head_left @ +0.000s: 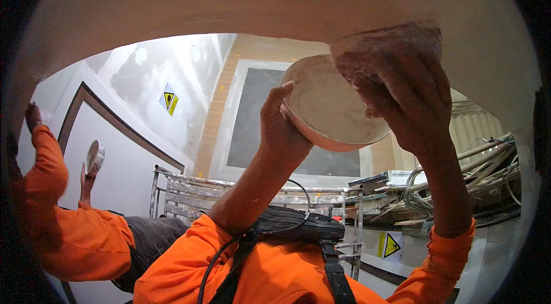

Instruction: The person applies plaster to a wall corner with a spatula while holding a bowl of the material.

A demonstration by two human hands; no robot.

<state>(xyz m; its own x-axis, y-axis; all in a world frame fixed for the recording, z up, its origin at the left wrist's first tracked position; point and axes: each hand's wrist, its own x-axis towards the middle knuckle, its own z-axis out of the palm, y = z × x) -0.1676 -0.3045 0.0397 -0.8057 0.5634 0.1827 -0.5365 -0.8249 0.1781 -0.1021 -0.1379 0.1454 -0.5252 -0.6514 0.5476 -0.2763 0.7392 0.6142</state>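
My left hand (282,123) is raised and wrapped round the rim of a round, shallow bowl (324,100), thumb over the edge. The bowl is tilted and its inside is coated with pale powder or plaster. Above its right side, my right hand (410,94) grips a brownish, dusty pad (390,40) that looks like a sanding sponge or folded sandpaper. The pad lies against the smooth pale surface (241,0) overhead. Its exact kind is hard to tell, and part of it is hidden behind my fingers.
A co-worker in orange (86,241) on the left holds up a similar bowl (96,157), the other hand at the wall. Behind me stand metal scaffold rails (195,195). Bundled cables (476,172) lie to the right. Warning signs (169,100) hang on the patchy wall.
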